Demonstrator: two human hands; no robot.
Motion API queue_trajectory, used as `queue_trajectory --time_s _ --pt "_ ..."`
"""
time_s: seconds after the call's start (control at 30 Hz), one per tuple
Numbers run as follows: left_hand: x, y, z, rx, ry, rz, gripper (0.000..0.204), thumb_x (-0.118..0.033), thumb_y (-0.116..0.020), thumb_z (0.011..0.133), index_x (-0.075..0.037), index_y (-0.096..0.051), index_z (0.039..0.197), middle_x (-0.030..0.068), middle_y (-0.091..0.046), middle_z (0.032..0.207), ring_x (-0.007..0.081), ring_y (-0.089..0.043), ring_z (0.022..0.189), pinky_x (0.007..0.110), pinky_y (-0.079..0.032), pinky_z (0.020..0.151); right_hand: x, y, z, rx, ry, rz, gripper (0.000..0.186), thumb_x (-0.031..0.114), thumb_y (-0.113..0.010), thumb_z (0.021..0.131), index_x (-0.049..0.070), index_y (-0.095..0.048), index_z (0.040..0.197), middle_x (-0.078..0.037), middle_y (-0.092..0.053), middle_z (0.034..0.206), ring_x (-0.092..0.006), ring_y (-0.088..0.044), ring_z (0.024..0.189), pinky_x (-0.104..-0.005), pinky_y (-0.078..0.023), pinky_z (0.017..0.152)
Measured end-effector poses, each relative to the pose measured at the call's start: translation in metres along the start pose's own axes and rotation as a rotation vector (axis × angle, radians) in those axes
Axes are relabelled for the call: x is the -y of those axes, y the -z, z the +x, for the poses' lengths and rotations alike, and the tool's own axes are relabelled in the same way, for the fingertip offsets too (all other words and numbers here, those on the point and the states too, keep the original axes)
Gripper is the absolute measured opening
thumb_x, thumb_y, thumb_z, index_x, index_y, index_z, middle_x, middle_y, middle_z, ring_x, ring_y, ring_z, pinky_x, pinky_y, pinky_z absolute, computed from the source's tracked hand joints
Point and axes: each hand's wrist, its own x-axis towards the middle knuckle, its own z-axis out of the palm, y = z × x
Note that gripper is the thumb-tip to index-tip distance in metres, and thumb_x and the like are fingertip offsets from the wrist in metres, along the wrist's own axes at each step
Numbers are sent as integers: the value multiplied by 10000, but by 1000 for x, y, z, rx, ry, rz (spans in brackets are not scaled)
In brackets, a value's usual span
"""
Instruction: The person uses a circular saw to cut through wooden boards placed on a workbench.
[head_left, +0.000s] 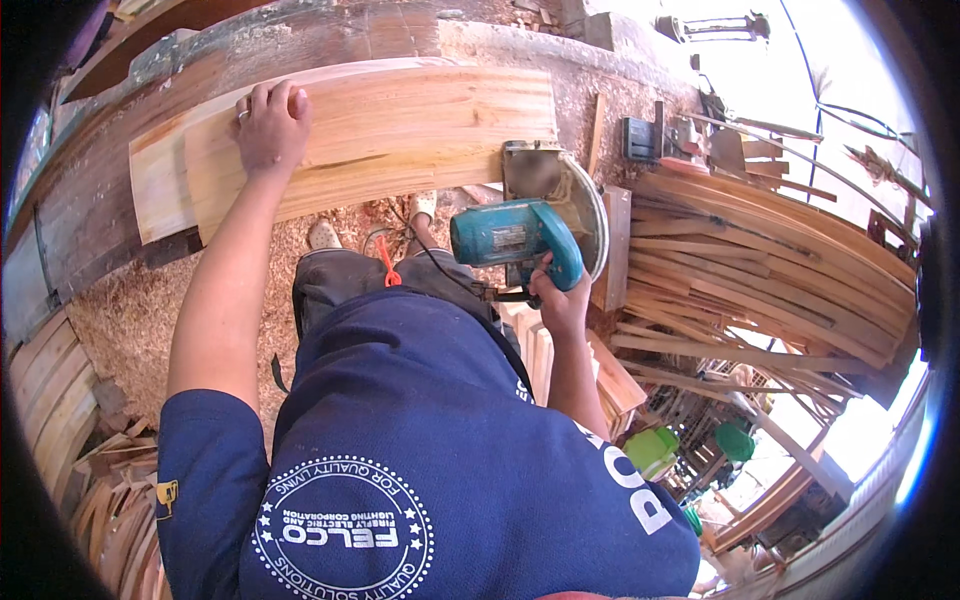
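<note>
Bright, glare (upper right), bent edges

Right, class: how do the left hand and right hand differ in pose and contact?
The left hand rests on a pale board, while the right hand grips the handle of the teal saw. The left hand lies farther forward than the right hand. Both hands are ungloved.
</note>
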Motion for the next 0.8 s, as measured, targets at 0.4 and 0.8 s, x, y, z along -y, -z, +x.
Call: queue_trajectory --time_s 0.4,0.8 --pt "-2 2 -1 -26 -5 -7 286 -424 -618 976 -231 -715 1164 16 -647 1232 302 -580 1217 581 -452 989 6 -3 4 10 0 6 182 -12 -669 843 24 -622 1015 -12 -630 787 -99 -605 675 -258 -491 630" --pt "-2 6 -2 -15 -26 -23 272 -413 -600 994 -229 -713 1160 27 -649 1215 318 -591 1194 574 -470 986 10 -5 9 0 -13 -14 164 -8 -672 834 26 -624 987 -8 -620 760 -105 -606 657 -263 -487 606"
